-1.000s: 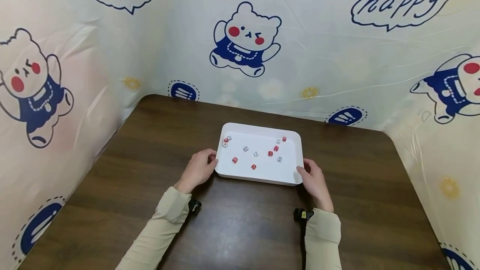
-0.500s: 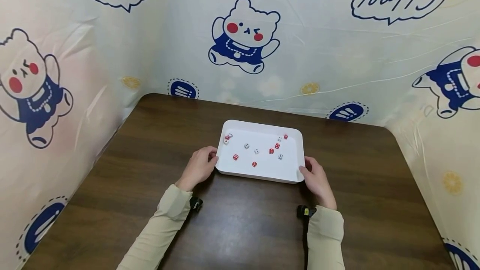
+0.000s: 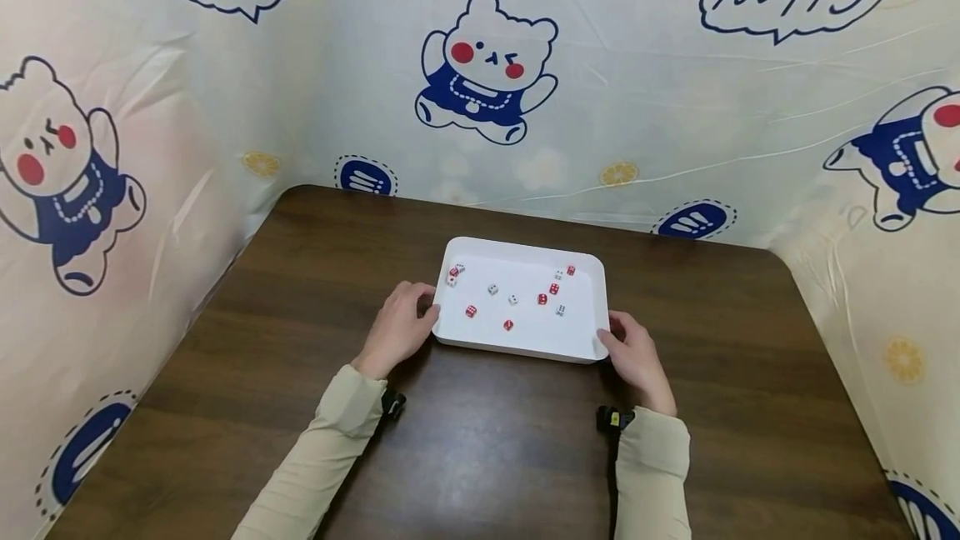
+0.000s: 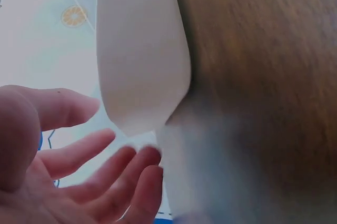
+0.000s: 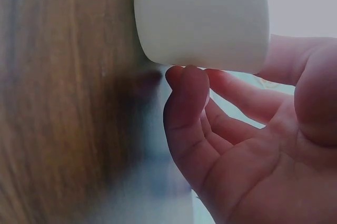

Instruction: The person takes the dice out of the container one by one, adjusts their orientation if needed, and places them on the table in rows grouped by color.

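Note:
A shallow white tray (image 3: 517,338) sits on the dark wooden table. Several small red dice (image 3: 508,325) and white dice (image 3: 513,299) lie scattered on its floor, a few bunched at the left end. My left hand (image 3: 397,325) is at the tray's left end, its thumb by the rim. In the left wrist view its loosely bent fingers (image 4: 142,166) look slightly apart from the tray wall. My right hand (image 3: 637,361) grips the right front corner. The right thumb lies over the rim, and curled fingers (image 5: 192,98) touch the outer wall.
The brown table (image 3: 225,373) spreads around the tray. A curtain (image 3: 637,65) printed with bears and "happy" bubbles rises behind and at both sides. Each wrist wears a small black camera (image 3: 617,418).
The view has shifted slightly. My left hand has moved a little up along the tray's left end. Tray and dice keep about the same place on the table.

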Available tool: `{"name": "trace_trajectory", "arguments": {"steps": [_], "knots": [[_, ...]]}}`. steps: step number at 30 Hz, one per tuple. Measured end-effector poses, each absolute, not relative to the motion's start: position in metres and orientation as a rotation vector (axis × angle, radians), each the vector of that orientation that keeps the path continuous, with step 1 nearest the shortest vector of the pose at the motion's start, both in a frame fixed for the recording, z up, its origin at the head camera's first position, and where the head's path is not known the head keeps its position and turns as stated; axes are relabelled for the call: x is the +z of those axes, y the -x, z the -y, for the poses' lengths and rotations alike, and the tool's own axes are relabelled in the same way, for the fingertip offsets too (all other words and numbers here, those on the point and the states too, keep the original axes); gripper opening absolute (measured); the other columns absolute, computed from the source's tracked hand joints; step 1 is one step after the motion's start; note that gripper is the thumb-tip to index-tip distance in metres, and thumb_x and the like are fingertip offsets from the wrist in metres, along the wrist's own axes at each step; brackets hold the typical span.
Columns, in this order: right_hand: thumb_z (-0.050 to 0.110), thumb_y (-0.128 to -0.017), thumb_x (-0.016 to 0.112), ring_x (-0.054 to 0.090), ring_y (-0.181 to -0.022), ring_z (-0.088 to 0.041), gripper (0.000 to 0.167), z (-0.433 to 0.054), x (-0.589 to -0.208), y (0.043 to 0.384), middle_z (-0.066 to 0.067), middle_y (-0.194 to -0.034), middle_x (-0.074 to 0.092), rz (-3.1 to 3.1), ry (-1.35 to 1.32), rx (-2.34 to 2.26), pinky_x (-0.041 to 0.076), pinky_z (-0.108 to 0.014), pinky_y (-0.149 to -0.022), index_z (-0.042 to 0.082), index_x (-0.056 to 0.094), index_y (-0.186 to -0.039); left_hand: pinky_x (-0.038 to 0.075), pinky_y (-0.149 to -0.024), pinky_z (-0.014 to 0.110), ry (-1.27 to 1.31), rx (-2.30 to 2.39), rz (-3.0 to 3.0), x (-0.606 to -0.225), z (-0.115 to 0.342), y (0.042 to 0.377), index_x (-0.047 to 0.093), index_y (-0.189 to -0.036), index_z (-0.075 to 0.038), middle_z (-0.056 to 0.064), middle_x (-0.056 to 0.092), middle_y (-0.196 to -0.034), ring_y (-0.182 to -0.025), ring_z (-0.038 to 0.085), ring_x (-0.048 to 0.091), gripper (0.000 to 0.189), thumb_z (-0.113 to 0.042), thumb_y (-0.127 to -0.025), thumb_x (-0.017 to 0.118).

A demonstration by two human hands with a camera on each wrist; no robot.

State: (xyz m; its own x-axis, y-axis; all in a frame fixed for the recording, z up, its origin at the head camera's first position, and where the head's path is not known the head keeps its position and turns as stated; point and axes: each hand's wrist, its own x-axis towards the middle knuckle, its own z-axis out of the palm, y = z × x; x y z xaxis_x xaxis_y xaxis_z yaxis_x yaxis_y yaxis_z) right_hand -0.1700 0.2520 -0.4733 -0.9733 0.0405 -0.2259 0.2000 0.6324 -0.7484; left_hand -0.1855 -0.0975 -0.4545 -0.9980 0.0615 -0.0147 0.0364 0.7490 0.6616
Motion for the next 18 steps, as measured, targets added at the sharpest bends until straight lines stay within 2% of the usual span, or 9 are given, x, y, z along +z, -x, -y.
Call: {"name": "trace_trajectory", "arguments": {"steps": [3,9,18], "knots": [[0.020,-0.100,0.048,0.050,-0.114,-0.037,0.046,-0.251,-0.472,0.170,-0.026,-0.134,0.050,-2.656,-0.209,-1.248,0.042,-0.053,-0.102,-0.002,0.042,-0.141,0.045,-0.096,0.047,-0.065,1.130,-2.930,-0.453,0.093,0.186,0.064,-0.119,-0.004,0.016,0.050,-0.128,-0.114,0.032,0.050,0.033,-0.023,-0.093,0.061],[0.022,-0.100,0.048,0.049,-0.116,-0.037,0.048,-0.252,-0.472,0.170,-0.025,-0.136,0.049,-2.643,-0.235,-1.248,0.042,-0.054,-0.103,-0.001,0.041,-0.142,0.034,-0.105,0.057,-0.076,1.194,-2.919,-0.453,0.079,0.191,0.066,-0.101,-0.008,0.019,0.033,-0.147,-0.135,0.039,0.029,0.021,-0.024,-0.088,0.067],[0.021,-0.100,0.049,0.051,-0.115,-0.037,0.046,-0.254,-0.475,0.172,-0.025,-0.134,0.052,-2.684,-0.197,-1.255,0.042,-0.053,-0.102,-0.002,0.044,-0.139,0.019,-0.105,0.070,-0.050,1.143,-2.917,-0.466,0.061,0.195,0.064,-0.095,-0.013,0.017,0.012,-0.161,-0.148,0.044,0.000,0.018,-0.027,-0.086,0.069]]}}
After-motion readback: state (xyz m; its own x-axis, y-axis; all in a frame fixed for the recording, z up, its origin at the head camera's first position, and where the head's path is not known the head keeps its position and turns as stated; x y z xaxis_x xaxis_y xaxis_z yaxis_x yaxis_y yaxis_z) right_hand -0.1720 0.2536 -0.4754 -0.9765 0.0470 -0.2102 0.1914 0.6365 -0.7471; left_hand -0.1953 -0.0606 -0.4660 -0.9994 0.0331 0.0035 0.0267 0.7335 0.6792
